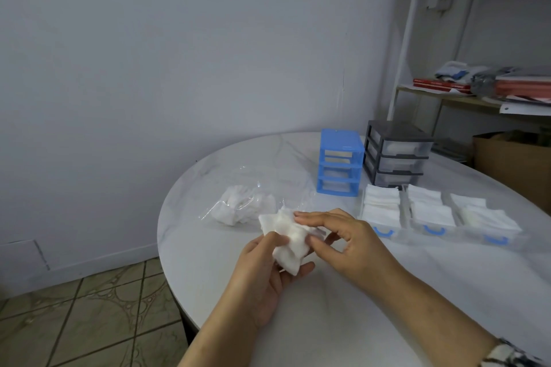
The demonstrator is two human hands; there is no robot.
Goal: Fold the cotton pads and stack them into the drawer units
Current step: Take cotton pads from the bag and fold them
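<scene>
— What's on your feed, starting from the left?

— Far left on the white marble surface (208, 247) I see a clear plastic bag (253, 197) with crumpled white cotton pads (238, 211) inside. Just in front of it, my left hand (268, 274) holds a rumpled cotton pad (290, 243) above the surface, thumb pressed over its near edge, fingers curled beneath.

— And the other one?

— My right hand (348, 241) pinches the same pad from its right side; the index finger lies stretched across the top, thumb tucked under. A patterned cuff (507, 354) shows at that wrist.

— Where are the drawer units?

— Behind, towards the right: a blue drawer unit (340, 162) with its three slots open, and just beside it a grey drawer unit (398, 152) with three translucent drawers pushed in. In front of those, three clear drawers with blue handles (432, 217) lie side by side on the surface, each holding stacks of folded pads (381, 202).

— Anything further right?

— A shelf (465, 98) with books and cloth, and a cardboard box (512, 164) beneath.
</scene>
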